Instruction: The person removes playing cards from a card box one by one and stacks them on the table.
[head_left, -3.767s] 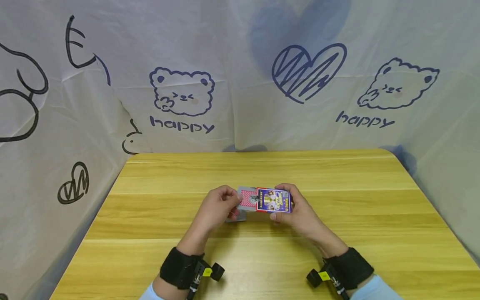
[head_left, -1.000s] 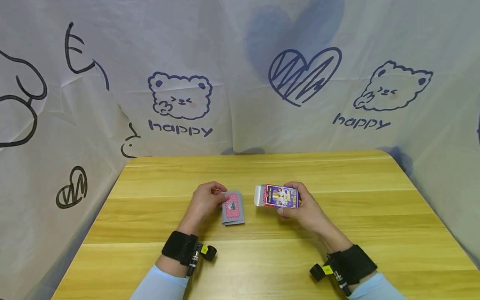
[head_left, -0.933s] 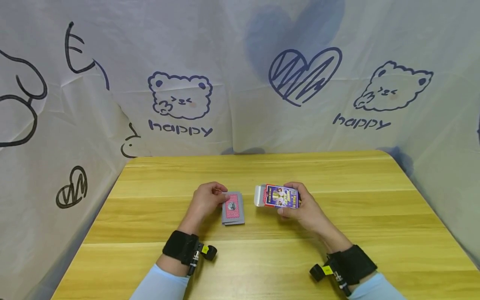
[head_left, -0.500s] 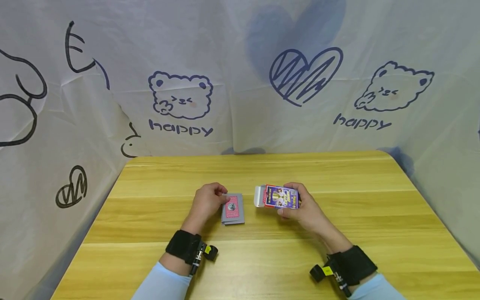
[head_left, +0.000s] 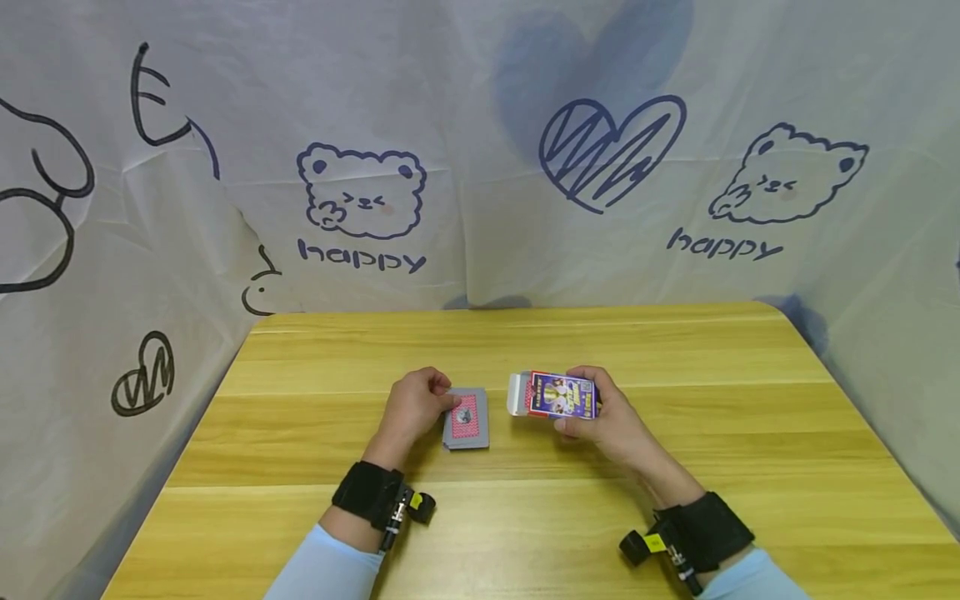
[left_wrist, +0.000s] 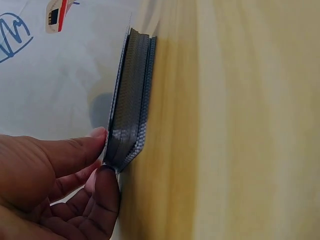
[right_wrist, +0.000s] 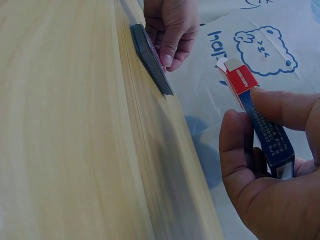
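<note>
A squared stack of playing cards (head_left: 467, 427), red-patterned backs up with grey borders, lies on the table left of centre. My left hand (head_left: 414, 408) pinches its far left corner, thumb on top. In the left wrist view the thumb presses the upper face of the stack (left_wrist: 131, 85), and curled fingers touch its end. Farther right, my right hand (head_left: 617, 423) holds a blue-and-red card box (head_left: 561, 395) above the table, thumb at the near side. Its white end flap stands open towards the stack, and a red-and-grey strip shows at the mouth. How much it contains is hidden.
The wooden table (head_left: 675, 350) spreads under both hands. Behind it hangs a pale cloth (head_left: 480, 208) with drawn bears and hearts. Black wrist straps with small cameras (head_left: 422, 507) sit on both forearms.
Earliest, the left hand was drawing cards out of the box; now those cards lie on the stack and the box is farther right. Lately the top cards slid slightly nearer, evening the stack.
</note>
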